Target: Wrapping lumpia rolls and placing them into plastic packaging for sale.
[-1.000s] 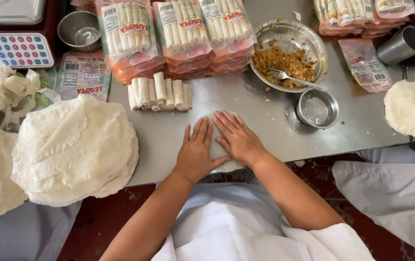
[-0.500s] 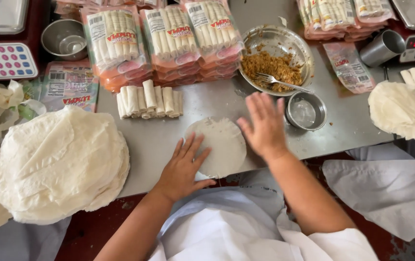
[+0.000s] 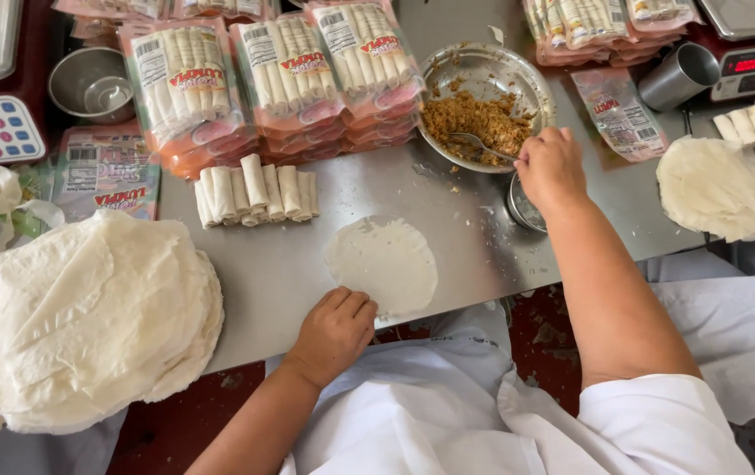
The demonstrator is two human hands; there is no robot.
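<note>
On the steel table [image 3: 289,264], the left hand [image 3: 335,330] rests clenched, pinning a round wrapper [image 3: 383,264] flat, while the right hand [image 3: 551,167] grips a fork [image 3: 483,145] in the filling bowl [image 3: 531,84].

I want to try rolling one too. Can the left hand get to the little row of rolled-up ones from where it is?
Probably yes. The left hand rests at the flat wrapper, and only bare steel table lies between it and the finished rolls.
</note>
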